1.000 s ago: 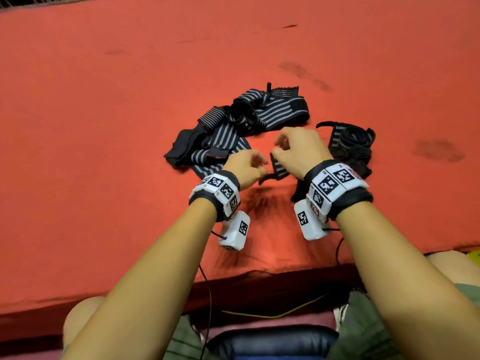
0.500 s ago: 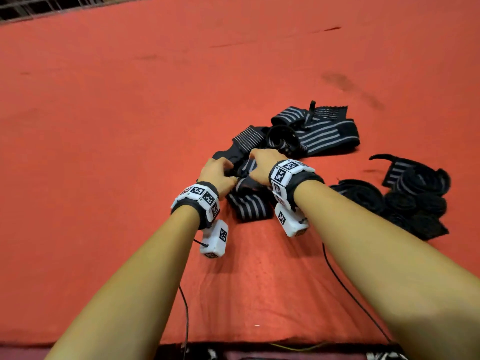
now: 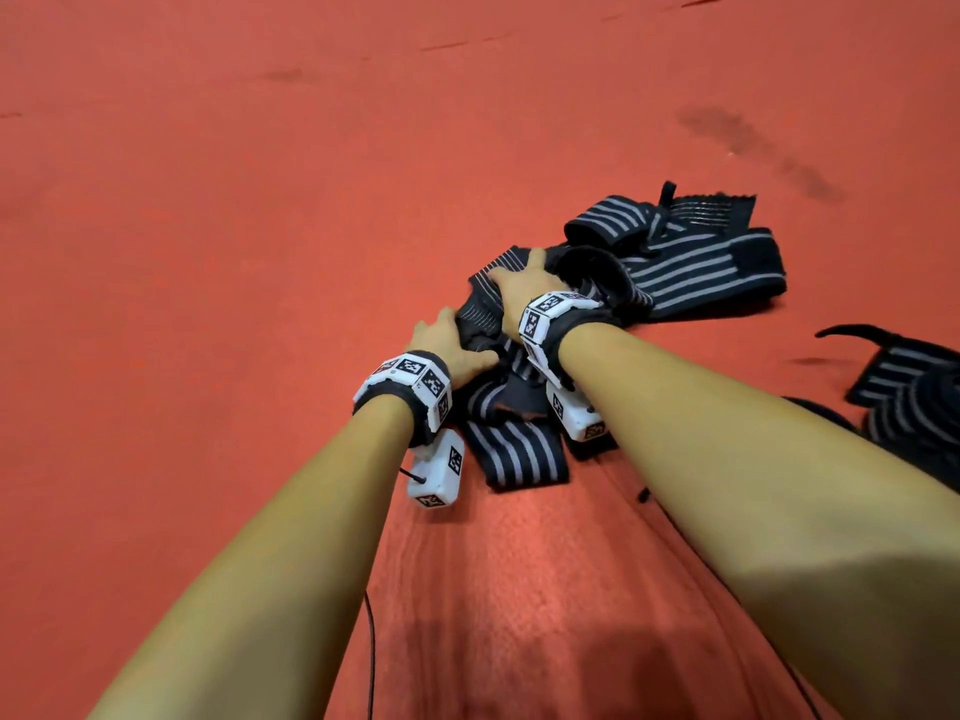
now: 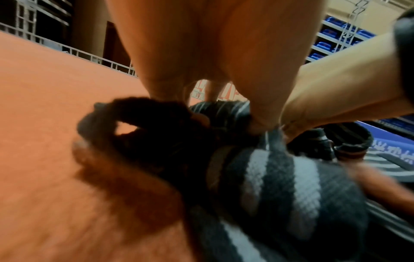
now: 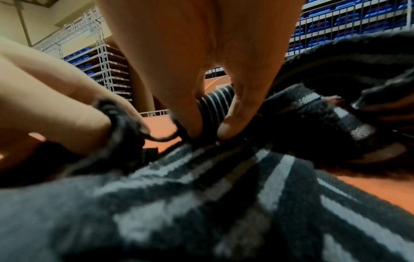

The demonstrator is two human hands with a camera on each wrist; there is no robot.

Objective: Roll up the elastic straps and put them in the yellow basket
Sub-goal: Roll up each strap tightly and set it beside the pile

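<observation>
- Left hand (image 3: 451,343) has advanced from the near edge of the table (image 3: 218,210) into the strap pile (image 3: 613,314); its fingers are curled round a dark end of a strap (image 4: 143,120) at the pile's near-left corner; the left wrist view is blurred, so the exact grip is uncertain.
- Right hand (image 3: 524,285) has crossed leftward and forward within the last second; it now lies just beyond the left hand, thumb and finger pinching striped fabric (image 5: 215,106) on top of the pile.
- Both hands were raised close together in front of the pile a second ago; both are now down on it.
- Rolled straps (image 3: 904,402) lie at the right edge of the head view, well apart from the hands.
- Assessment: one roll appears finished and set aside; the hands are selecting the next strap and seeking its free end.
- Basket: not visible in any view; no strap can be confirmed as deposited.
- Caution: the straps overlap; lifting one end is likely to drag its neighbours.
</observation>
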